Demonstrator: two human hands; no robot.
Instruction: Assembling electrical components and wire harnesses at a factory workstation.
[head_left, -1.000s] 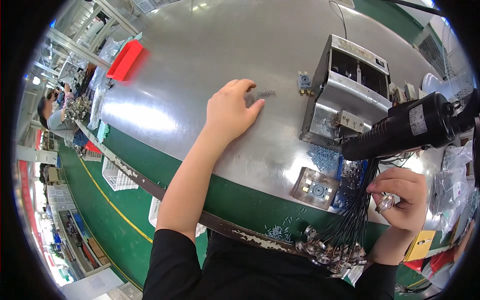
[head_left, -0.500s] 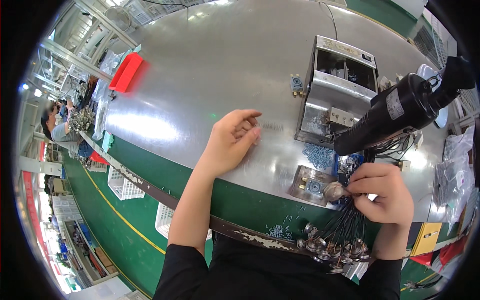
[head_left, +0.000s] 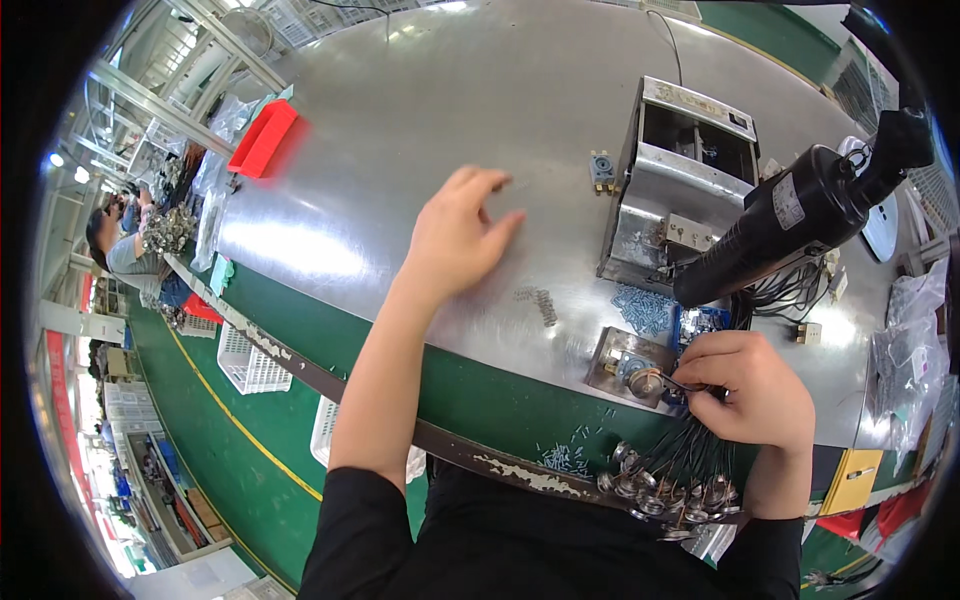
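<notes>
My right hand (head_left: 745, 390) pinches the thin stem or lead of a round metal disc (head_left: 646, 384). The disc is over the near right part of a blue-grey block with brass terminals (head_left: 628, 362); whether they touch, I cannot tell. That block sits in a flat metal fixture (head_left: 603, 378) near the table's front edge. Over the bare steel to the left, my left hand (head_left: 455, 235) has its thumb apart from its half-bent fingers, with nothing visible in it. Below its thumb lies a cluster of small thin metal pieces, perhaps springs (head_left: 540, 303).
A black powered driver (head_left: 765, 225) slants above my right hand, beside a metal dispenser (head_left: 670, 190). Blue screws (head_left: 643, 310) lie beneath it. A bundle of wired metal discs (head_left: 670, 495) rests at the front edge. Farther off are another block (head_left: 601, 171) and a red bin (head_left: 265, 138).
My left hand has risen away from the small metal pieces, its thumb spreading from the fingers. My right hand has shifted slightly left, bringing the disc over the block in the fixture.
</notes>
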